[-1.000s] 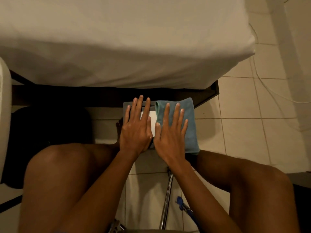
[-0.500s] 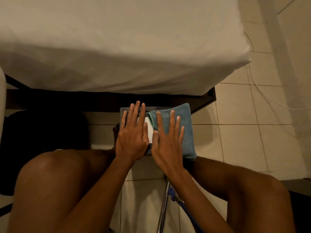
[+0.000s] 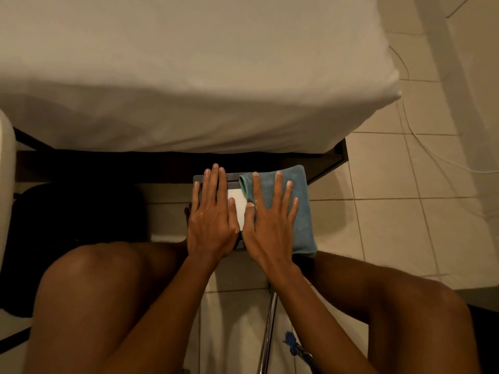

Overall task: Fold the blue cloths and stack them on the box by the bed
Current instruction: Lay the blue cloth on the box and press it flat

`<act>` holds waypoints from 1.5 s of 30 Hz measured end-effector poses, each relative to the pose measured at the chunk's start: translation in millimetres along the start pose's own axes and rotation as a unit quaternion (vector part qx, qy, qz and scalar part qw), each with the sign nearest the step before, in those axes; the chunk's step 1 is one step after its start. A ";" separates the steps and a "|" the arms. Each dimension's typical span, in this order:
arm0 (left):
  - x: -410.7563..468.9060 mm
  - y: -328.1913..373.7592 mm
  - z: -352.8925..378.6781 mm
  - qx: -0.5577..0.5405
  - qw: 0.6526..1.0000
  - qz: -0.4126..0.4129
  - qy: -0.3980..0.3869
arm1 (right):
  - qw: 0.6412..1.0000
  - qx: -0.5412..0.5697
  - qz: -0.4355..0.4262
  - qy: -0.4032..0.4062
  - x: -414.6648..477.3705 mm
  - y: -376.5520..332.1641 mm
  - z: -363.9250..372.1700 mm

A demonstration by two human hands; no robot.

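Where the soft, napped blue cloth (image 3: 300,211) lies folded into a thick rectangle, it covers the right half of the flat box (image 3: 234,205), whose dark rim frames a smooth white top. Behind the box hangs the bed (image 3: 189,76) and its white sheet. The left hand (image 3: 212,225) lies flat on the box's left half and the right hand (image 3: 270,228) flat on the cloth, fingers straight and spread, gripping nothing.

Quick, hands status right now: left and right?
Left hand: open, flat on the box, holding nothing.
Right hand: open, fingers spread, pressing flat on the blue cloth.
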State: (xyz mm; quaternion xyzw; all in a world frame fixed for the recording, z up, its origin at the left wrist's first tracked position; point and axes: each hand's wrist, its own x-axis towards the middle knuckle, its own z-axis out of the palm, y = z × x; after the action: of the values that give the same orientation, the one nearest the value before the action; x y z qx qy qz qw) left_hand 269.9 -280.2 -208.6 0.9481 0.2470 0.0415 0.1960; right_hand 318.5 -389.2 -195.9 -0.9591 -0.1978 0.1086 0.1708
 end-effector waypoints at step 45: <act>-4.8 -17.3 -3.1 -0.091 0.996 -0.014 0.001 | 0.990 -0.041 -0.132 -0.012 16.8 -18.5 4.6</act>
State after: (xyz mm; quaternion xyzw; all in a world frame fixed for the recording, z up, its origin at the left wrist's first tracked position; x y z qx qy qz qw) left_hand 257.4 -267.5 -212.4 0.9227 0.2560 0.0617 0.2814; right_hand 326.1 -364.8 -195.6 -0.9293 -0.3293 0.0884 0.1420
